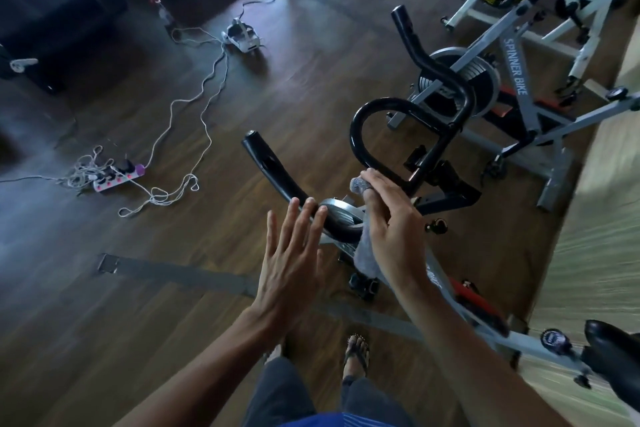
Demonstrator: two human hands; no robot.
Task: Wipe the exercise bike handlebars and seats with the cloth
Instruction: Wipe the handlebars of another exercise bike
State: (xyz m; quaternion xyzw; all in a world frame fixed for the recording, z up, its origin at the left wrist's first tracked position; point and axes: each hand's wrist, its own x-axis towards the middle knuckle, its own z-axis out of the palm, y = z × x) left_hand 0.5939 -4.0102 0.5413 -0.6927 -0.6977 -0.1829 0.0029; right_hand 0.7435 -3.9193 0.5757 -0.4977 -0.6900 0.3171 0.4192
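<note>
The black handlebars [412, 107] of a grey exercise bike curve through the middle of the view. My right hand [391, 218] grips a grey cloth [365, 253] at the handlebar's centre, near the bottom of the loop. The cloth pokes out past my fingertips and hangs below my palm. My left hand [291, 260] is flat with straight fingers, its fingertips at the near left grip bar [277, 173]. The bike's black seat [613, 340] shows at the lower right edge.
A second grey spinner bike [516, 66] and a white-framed bike [581, 0] stand behind. On the wooden floor to the left lie a power strip [117, 178] with tangled white cables, a headset [242, 35] and a dark treadmill [45, 3]. My sandalled foot [356, 354] is below.
</note>
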